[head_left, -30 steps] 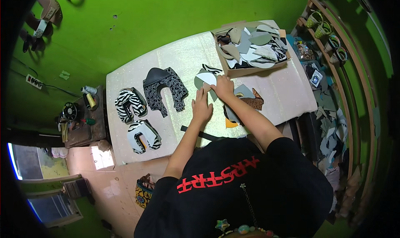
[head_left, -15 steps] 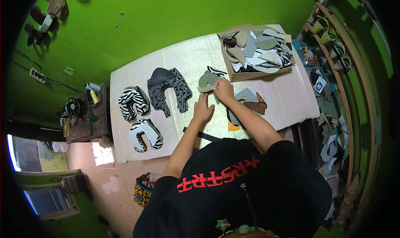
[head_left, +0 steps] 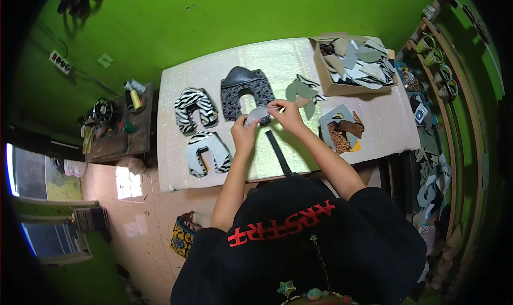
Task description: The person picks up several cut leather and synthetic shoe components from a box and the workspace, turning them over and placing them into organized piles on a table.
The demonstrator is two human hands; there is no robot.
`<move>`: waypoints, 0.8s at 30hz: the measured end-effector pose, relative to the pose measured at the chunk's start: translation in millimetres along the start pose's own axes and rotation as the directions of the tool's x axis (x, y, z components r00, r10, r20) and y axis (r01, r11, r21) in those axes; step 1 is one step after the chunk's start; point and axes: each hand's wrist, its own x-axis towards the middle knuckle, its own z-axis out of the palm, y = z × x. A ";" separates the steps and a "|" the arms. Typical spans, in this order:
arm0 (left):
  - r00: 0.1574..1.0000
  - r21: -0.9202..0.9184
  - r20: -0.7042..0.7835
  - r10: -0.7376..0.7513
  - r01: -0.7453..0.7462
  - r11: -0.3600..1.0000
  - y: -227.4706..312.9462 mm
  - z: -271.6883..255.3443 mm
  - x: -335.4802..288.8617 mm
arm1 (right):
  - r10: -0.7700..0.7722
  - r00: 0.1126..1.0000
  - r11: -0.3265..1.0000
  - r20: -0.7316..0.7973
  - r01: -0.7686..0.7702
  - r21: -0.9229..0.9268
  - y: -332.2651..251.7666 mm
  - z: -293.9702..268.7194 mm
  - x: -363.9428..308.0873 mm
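Observation:
Between my two hands is a thin, light-grey curved piece of sheet material (head_left: 258, 114). My left hand (head_left: 245, 134) pinches its lower left end, and my right hand (head_left: 287, 116) grips its right end. The piece is over the front of a stack of black-and-grey patterned U-shaped pieces (head_left: 231, 97), topped by a black rounded piece (head_left: 239, 76). Right of that stack lie loose green-grey and zebra cut pieces (head_left: 299, 91). A black strip (head_left: 277, 151) lies on the table below my hands.
Zebra-striped U-shaped stacks (head_left: 187, 104) occupy the left of the pale table (head_left: 176, 80). A cardboard box (head_left: 363, 91) of cut pieces stands far right; leopard-print and grey scraps (head_left: 339, 136) lie nearer. A small wooden table (head_left: 107, 142) with thread spools stands left; a wooden rack (head_left: 441, 102) stands right.
My hands have come away from the loose green-grey pieces and moved left, now holding the curved grey piece up between them. The whole view has shifted slightly.

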 end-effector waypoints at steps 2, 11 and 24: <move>0.999 -0.034 -0.011 -0.051 0.050 0.998 -20.4 -37.4 1.1 | 0.043 0.999 0.999 0.021 -0.043 -0.033 -16.1 30.7 0.6; 0.958 -0.146 -0.140 -0.251 0.231 0.962 -113.6 -178.6 -8.4 | 0.055 0.975 0.979 0.214 -0.011 -0.204 -27.2 181.8 -10.1; 0.937 0.184 -0.262 -0.232 0.285 0.941 -151.1 -197.4 -6.0 | 0.204 0.968 0.853 0.143 -0.104 -0.511 -30.9 224.2 -24.9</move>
